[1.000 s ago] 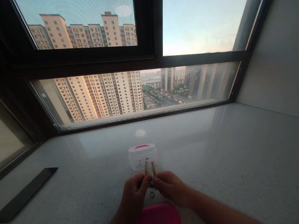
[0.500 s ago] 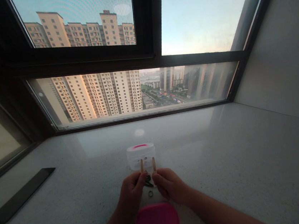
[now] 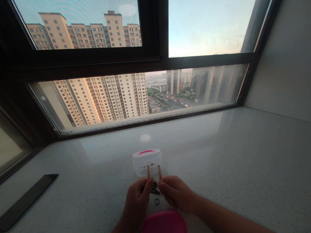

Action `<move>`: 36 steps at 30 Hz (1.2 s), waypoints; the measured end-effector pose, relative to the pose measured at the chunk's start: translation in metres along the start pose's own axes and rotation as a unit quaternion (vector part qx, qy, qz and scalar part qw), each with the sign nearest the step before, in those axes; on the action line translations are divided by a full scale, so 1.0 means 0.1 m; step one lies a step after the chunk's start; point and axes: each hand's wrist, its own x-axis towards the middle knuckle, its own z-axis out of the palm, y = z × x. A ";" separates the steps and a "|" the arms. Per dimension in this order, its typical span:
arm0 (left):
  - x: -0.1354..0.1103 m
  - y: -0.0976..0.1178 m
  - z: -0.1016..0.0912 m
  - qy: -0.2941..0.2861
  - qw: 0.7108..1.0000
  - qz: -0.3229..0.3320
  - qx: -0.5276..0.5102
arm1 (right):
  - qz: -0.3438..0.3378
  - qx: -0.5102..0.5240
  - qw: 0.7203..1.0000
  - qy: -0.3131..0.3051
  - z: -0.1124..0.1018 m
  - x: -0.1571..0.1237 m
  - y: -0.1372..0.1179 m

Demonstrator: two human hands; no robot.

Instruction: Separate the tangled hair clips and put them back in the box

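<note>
Near the middle of the counter my left hand (image 3: 137,196) is closed, thumb on top, around the lower end of a slim wooden stick (image 3: 148,171). A similar wooden stick (image 3: 159,172) stands up from my closed right hand (image 3: 178,192). Both sticks point away from me, close together with a narrow gap. Between the hands lie dark, looped pieces (image 3: 154,188), partly covered, whose kind I cannot make out. A small metal ring (image 3: 157,201) rests nearer to me. Just beyond the sticks is a clear plastic box (image 3: 138,163) with small dark bits inside.
A pink lid (image 3: 163,230) lies at the front between my forearms. At the left is a long dark flat object (image 3: 25,204) on the speckled white counter (image 3: 232,152). Dark-framed windows (image 3: 150,122) border the back, and a pale wall (image 3: 296,67) rises at right.
The upper ends of the two sticks have come slightly closer together. Both hands keep their grip, and the box, ring and lid stay in place.
</note>
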 end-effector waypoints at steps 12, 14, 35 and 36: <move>0.00 0.00 0.03 -0.012 0.997 -0.055 -0.049 | 0.006 0.000 1.000 -0.004 0.02 0.00 -0.03; 0.00 0.00 0.03 -0.011 0.997 -0.057 -0.059 | 0.009 -0.001 1.000 0.001 0.02 0.01 -0.03; -0.01 -0.01 0.02 -0.018 0.998 -0.049 -0.045 | 0.009 0.038 0.999 -0.018 0.02 -0.01 -0.03; -0.02 0.00 0.02 -0.021 0.997 -0.051 -0.052 | 0.008 0.040 0.999 -0.020 0.02 -0.01 -0.03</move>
